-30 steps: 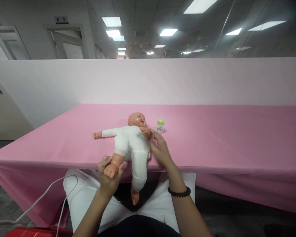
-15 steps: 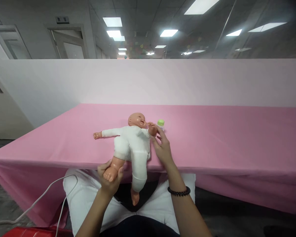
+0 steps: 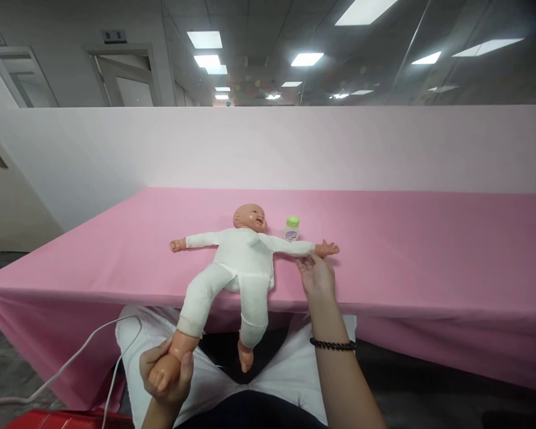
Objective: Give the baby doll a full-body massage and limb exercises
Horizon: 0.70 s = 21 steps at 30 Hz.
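Note:
A baby doll [image 3: 245, 253] with a white cloth body lies on its back on the pink-covered table, its head away from me and both arms stretched sideways. Its legs reach past the front edge over my lap. My left hand [image 3: 167, 369] is closed around one of the doll's feet, at the lower left. My right hand [image 3: 318, 276] is at the doll's outstretched right-side arm, fingers extended at the near side of its wrist and seemingly touching it. Just behind that arm stands a small clear bottle [image 3: 291, 229] with a green cap.
The pink tablecloth [image 3: 429, 256] hangs over the table's front edge. Behind it rises a white partition [image 3: 317, 149] with glass above. A white cable [image 3: 71, 360] curves at the lower left, near a red object [image 3: 67, 419].
My left hand has drawn the doll's foot down toward me, straightening the bent leg. The doll's other-side arm has swung out to the right, and my right hand has moved right, its fingers loosened.

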Motion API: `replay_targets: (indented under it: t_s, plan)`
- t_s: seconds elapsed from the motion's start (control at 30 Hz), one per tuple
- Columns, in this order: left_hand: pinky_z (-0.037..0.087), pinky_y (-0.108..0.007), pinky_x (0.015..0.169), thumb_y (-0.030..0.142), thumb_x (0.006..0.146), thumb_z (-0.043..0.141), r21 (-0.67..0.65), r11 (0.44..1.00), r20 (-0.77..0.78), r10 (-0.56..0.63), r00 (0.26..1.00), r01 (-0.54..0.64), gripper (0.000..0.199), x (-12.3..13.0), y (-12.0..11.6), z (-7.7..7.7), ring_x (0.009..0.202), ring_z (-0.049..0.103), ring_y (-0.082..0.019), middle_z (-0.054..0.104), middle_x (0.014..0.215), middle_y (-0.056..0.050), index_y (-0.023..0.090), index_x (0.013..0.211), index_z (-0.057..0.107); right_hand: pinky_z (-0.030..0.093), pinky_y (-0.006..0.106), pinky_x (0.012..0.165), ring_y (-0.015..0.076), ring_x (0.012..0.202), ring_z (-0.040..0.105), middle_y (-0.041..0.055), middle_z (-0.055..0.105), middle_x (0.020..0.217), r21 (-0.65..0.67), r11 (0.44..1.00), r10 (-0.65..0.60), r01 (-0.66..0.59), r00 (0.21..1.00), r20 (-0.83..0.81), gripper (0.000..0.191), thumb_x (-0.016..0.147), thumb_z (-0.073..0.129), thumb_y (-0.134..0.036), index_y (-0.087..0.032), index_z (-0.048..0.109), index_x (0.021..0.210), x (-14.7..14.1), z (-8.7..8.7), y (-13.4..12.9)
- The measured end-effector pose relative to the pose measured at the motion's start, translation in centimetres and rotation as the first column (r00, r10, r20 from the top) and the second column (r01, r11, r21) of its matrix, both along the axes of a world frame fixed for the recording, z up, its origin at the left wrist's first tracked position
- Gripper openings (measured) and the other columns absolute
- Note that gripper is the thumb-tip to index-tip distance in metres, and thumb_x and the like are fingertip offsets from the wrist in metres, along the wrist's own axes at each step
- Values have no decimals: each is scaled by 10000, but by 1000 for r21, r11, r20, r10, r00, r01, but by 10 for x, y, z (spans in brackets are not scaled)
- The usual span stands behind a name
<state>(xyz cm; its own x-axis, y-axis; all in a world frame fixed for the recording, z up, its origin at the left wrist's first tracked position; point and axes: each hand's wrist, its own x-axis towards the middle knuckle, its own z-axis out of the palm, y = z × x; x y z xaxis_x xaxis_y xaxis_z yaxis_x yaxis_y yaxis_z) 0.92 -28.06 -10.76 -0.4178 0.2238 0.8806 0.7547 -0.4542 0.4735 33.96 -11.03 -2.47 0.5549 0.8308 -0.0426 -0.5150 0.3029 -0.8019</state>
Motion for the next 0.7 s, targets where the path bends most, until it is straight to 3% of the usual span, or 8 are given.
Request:
replay_targets:
  t_s: [0.1,0.23,0.37,0.47,0.53,0.6,0.7]
  plan:
    - [532,-379,605,332,734,783,2,1000,9,-2,1000,2,282,1,7,9,674,638,-203,631,832,-23,190,911,616,537,436,1022,212,1273,616,55,548,1479,123,992,-36,14,983,179,720,805,718,-315,-372,456,1473,-7,16,-8]
    - [528,-366,709,347,761,784,-28,997,46,-70,996,72,328,9,37,45,748,636,-192,615,888,-29,173,969,600,491,456,1080,260,1320,574,97,550,1493,266,964,-118,-25,852,510,627,842,735,-376,-298,533,1430,-24,44,-20]
    - [527,-333,747,412,806,749,-142,946,192,-263,946,292,345,24,79,89,792,630,-180,594,879,-13,187,980,554,461,476,1107,278,1351,545,80,570,1489,289,944,-136,-156,614,777,512,926,637,-342,-297,558,1430,-43,59,-28]
    - [523,-319,746,440,843,711,-268,830,217,-442,870,489,326,37,107,110,792,618,-174,575,843,2,204,947,513,412,502,1149,276,1358,535,65,605,1458,276,926,-172,-260,360,917,473,965,532,-238,-289,569,1433,-55,60,-29]
    - [524,-322,753,457,847,703,-329,747,220,-534,816,577,335,44,120,117,792,618,-177,573,832,6,214,926,487,401,527,1148,284,1338,541,68,614,1448,236,923,-190,-304,172,967,503,953,493,-167,-275,570,1439,-61,58,-28]
    - [528,-330,765,467,849,699,-353,699,234,-578,782,622,346,49,127,118,801,625,-183,579,836,5,220,919,467,402,543,1137,291,1313,549,72,625,1433,196,928,-193,-318,41,980,529,938,474,-125,-265,571,1439,-65,54,-26]
    - [531,-333,761,473,853,697,-333,716,235,-567,789,614,347,51,127,116,800,623,-184,571,830,6,224,899,459,404,546,1135,290,1301,554,69,631,1423,194,929,-202,-315,8,979,535,935,464,-111,-261,566,1438,-66,50,-24]
